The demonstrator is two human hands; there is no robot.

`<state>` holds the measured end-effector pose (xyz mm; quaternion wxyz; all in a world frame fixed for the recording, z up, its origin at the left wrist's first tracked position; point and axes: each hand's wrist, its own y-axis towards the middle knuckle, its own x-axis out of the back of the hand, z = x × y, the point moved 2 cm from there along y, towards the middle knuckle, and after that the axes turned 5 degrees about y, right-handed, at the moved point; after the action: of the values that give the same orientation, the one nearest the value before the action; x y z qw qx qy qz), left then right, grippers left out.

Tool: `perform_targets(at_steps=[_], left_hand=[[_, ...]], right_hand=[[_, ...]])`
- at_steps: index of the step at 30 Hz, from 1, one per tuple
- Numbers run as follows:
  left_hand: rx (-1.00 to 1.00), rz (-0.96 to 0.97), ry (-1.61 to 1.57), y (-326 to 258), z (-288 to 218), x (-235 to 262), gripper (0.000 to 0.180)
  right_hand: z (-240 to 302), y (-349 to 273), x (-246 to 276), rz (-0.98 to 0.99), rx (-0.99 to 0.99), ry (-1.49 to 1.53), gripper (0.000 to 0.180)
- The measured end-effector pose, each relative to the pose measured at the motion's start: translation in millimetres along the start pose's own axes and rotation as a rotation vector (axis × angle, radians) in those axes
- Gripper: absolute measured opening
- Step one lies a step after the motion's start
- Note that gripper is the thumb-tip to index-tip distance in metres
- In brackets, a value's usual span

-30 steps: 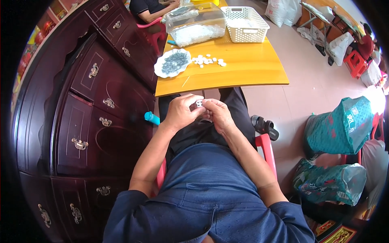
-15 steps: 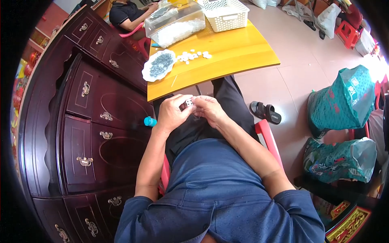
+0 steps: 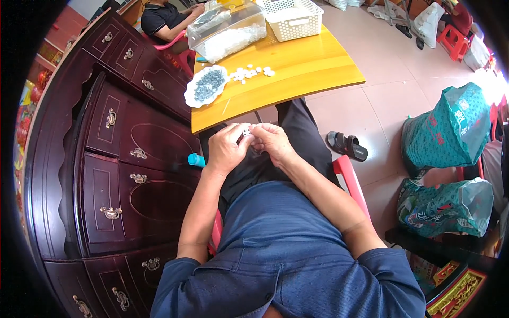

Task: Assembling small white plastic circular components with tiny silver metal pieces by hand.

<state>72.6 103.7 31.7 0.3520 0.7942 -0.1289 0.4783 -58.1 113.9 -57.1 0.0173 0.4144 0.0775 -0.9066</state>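
Both hands, left (image 3: 227,149) and right (image 3: 271,143), stay at the lap, fingers pinching a small white part (image 3: 246,132), as before; green bags (image 3: 450,132) sit right of the yellow desk (image 3: 297,74).

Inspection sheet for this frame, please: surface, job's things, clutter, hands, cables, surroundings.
Surface: yellow table, glossy, ahead of the knees.
Job's things: small white part pinched between both hands over the lap; loose white pieces; scalloped dish of dark bits.
Clutter: clear tub, white basket.
Hands: left hand and right hand touching, both closed on the part.
Cables: nothing seen.
Surroundings: dark wooden cabinet, sandals, green bags, another person's arm.
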Motion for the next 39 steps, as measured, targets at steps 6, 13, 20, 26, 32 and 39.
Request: perform_targets(at_steps=[6,13,20,26,32,39], left_hand=[[-0.017,-0.018,-0.010,0.7,0.9,-1.8,0.020],[-0.047,0.119,-0.099,2.9,15.8,2.8,0.027],[-0.014,0.188,-0.118,4.7,18.0,6.4,0.034],[-0.034,0.147,-0.118,4.7,16.6,6.3,0.031],[-0.033,0.098,-0.084,3.9,13.5,3.9,0.028],[-0.029,0.078,-0.093,3.3,14.7,0.5,0.026]], right_hand=[[0.3,0.7,1.2,-0.023,0.008,-0.014,0.013],[-6.0,2.0,3.1,-0.034,0.011,-0.041,0.014],[-5.4,0.6,2.8,-0.016,0.039,-0.087,0.016],[-2.3,0.1,1.4,-0.008,0.047,-0.113,0.017],[-2.6,-0.2,0.3,-0.016,0.060,-0.106,0.016],[-3.3,-0.1,1.4,0.000,0.060,-0.073,0.015]])
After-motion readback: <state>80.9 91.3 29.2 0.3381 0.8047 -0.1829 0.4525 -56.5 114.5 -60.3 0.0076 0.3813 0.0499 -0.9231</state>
